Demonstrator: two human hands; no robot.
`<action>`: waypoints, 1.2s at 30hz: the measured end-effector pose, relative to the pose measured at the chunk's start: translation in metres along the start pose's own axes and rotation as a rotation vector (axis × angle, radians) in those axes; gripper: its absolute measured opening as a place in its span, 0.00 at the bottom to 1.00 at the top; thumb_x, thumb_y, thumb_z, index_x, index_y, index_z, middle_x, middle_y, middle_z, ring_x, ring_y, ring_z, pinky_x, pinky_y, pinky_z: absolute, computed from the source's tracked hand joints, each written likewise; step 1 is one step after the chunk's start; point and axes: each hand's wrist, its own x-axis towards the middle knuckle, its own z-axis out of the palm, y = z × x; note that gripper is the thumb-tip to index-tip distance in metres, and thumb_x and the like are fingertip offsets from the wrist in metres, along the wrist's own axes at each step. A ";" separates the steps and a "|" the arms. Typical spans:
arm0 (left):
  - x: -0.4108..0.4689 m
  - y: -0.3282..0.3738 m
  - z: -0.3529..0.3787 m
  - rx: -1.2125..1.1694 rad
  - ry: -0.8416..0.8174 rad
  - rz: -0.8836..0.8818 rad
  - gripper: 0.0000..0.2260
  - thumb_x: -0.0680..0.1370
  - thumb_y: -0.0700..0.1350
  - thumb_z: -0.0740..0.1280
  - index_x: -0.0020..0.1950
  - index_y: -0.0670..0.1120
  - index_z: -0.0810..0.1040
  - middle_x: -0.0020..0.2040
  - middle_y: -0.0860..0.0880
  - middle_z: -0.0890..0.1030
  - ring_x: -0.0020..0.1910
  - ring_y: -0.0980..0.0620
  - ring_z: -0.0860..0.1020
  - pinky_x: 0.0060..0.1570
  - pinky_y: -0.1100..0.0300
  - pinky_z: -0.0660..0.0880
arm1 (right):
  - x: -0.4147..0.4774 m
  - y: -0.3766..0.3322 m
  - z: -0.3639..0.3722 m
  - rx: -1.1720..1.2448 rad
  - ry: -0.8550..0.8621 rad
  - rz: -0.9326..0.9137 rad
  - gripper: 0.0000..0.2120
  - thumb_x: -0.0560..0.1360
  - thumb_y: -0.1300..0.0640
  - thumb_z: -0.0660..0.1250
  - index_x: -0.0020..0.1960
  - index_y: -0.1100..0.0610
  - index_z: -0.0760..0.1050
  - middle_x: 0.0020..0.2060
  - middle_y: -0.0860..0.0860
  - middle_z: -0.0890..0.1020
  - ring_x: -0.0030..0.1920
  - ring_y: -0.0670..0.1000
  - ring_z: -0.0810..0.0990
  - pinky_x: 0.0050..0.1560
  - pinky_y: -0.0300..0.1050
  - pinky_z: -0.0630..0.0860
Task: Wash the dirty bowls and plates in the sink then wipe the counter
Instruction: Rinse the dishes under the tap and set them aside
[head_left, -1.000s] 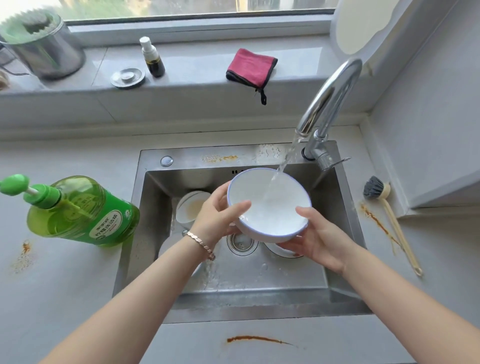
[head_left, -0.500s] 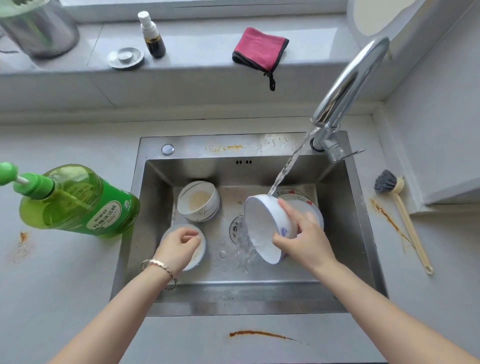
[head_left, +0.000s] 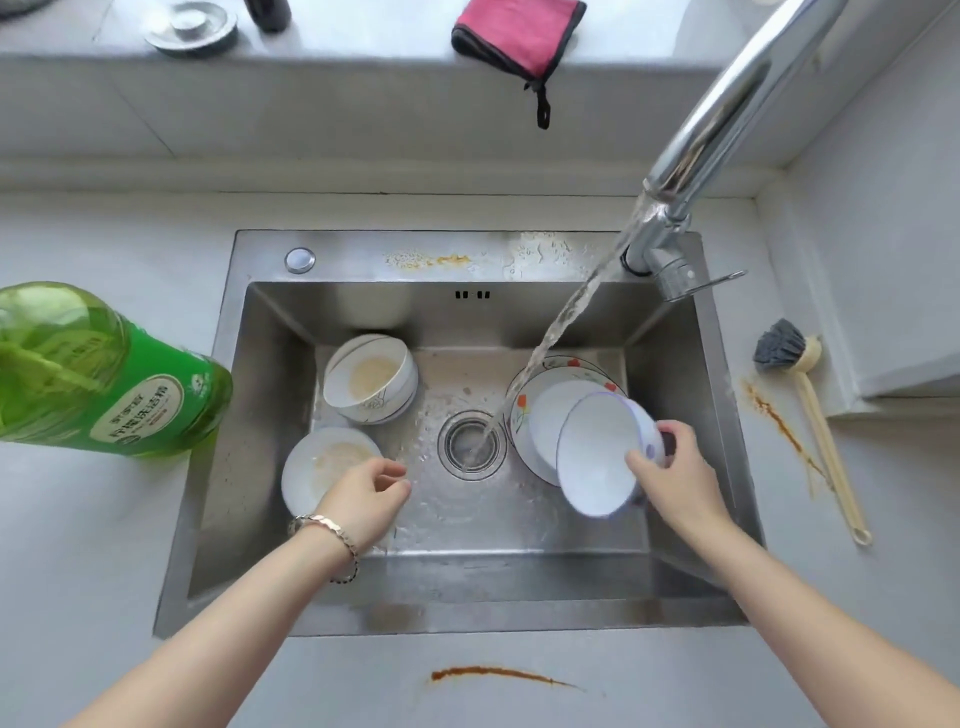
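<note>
Bright, soft daylight came from beyond the fingertips (head_left: 400, 487); shadows were faint. Glare streaked the curved chrome tap (head_left: 727, 104) above the right hand (head_left: 685, 478), whose white, blue-rimmed bowl (head_left: 597, 452) looked washed out. Wide-angle distortion bowed the far edges.

A translucent green plastic detergent bottle (head_left: 104, 374) sits at the counter (head_left: 78, 561) left edge. A grey-headed wooden-handled dish brush (head_left: 827, 447) lies near the right edge.

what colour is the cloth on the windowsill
The cloth is pink with dark trim; head view.
</note>
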 end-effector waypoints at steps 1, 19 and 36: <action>0.002 0.001 0.004 0.007 -0.004 0.003 0.11 0.77 0.42 0.63 0.59 0.43 0.76 0.53 0.46 0.80 0.48 0.51 0.76 0.49 0.62 0.69 | 0.011 0.003 -0.002 0.080 0.000 0.055 0.21 0.75 0.56 0.64 0.66 0.53 0.64 0.54 0.53 0.73 0.47 0.55 0.77 0.35 0.45 0.79; 0.004 -0.006 0.008 -0.065 -0.027 -0.053 0.08 0.78 0.42 0.63 0.57 0.47 0.75 0.49 0.49 0.78 0.49 0.52 0.74 0.45 0.64 0.66 | 0.070 0.044 0.050 0.277 -0.098 0.194 0.16 0.78 0.62 0.56 0.66 0.57 0.65 0.57 0.60 0.77 0.32 0.56 0.83 0.31 0.45 0.81; 0.026 -0.090 -0.066 -0.199 -0.011 -0.168 0.06 0.78 0.44 0.63 0.53 0.50 0.74 0.46 0.50 0.79 0.36 0.56 0.73 0.36 0.62 0.70 | -0.022 -0.059 0.249 -0.100 -0.751 0.146 0.17 0.79 0.56 0.58 0.66 0.60 0.63 0.33 0.54 0.75 0.27 0.48 0.74 0.24 0.36 0.70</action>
